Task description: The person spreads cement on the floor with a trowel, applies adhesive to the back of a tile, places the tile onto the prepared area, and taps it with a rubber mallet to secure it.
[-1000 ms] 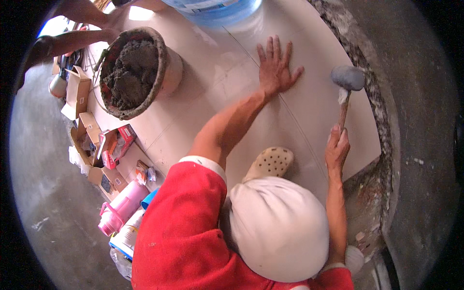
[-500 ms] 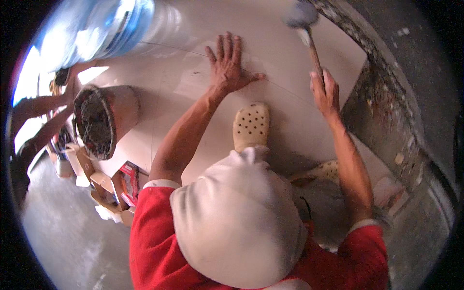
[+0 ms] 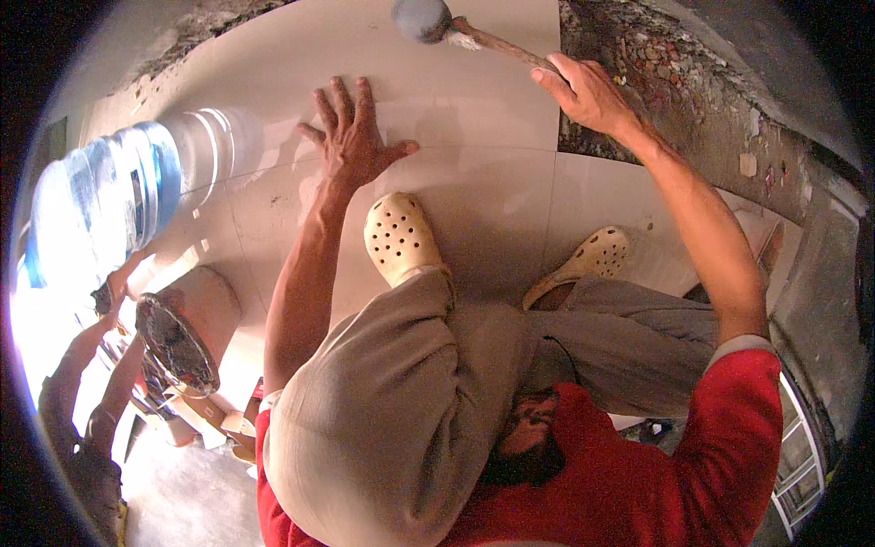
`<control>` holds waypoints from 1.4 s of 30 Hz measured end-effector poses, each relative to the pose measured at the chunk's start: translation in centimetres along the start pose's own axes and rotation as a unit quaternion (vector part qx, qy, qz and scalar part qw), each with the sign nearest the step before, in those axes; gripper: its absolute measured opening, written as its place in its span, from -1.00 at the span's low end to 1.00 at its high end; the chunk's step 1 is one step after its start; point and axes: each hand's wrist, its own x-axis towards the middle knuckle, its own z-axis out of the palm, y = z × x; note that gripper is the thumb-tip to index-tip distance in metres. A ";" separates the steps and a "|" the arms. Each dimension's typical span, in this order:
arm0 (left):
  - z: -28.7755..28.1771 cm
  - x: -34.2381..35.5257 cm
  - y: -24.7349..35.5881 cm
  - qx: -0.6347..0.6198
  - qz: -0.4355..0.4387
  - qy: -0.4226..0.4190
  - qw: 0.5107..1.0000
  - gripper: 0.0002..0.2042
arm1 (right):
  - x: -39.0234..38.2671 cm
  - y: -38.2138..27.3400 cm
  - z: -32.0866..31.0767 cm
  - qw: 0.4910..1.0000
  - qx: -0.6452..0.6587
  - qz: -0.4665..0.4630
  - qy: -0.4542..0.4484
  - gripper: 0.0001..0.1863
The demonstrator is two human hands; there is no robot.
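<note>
I see my left hand point(image 3: 351, 137) spread wide and pressed flat on a pale floor tile point(image 3: 474, 64), fingers fanned and holding nothing. My right hand point(image 3: 588, 91) is closed around the wooden handle of a rubber mallet point(image 3: 421, 18), whose grey head sits beyond the left hand's fingertips, over the far part of the same tile; the top of the head is cut off by the picture's edge, and I cannot tell whether it touches the tile. Just beyond the right hand lies a strip of rough rubble and mortar point(image 3: 656, 64) where the tiling ends. Nearer to me than the left hand, a cream perforated clog point(image 3: 398, 239) rests on the tiles, and a second clog point(image 3: 592, 260) lies below the right forearm, partly hidden by beige trousers point(image 3: 401, 410). My knee and red sleeve point(image 3: 729, 428) block much of the floor close to me. Far off to the left of the left hand stands a big blue water bottle point(image 3: 109, 201), blurred and washed out by glare. Nearer than it sits a bucket of dark mortar point(image 3: 178, 337), and another person's arms point(image 3: 91, 365) reach in beside it; what they hold is too dim to make out.
</note>
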 end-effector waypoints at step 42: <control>-1.8 0.6 -0.1 0.038 -0.045 -0.075 0.995 0.39 | -4.5 -1.6 1.7 0.971 0.208 0.059 0.104 -0.56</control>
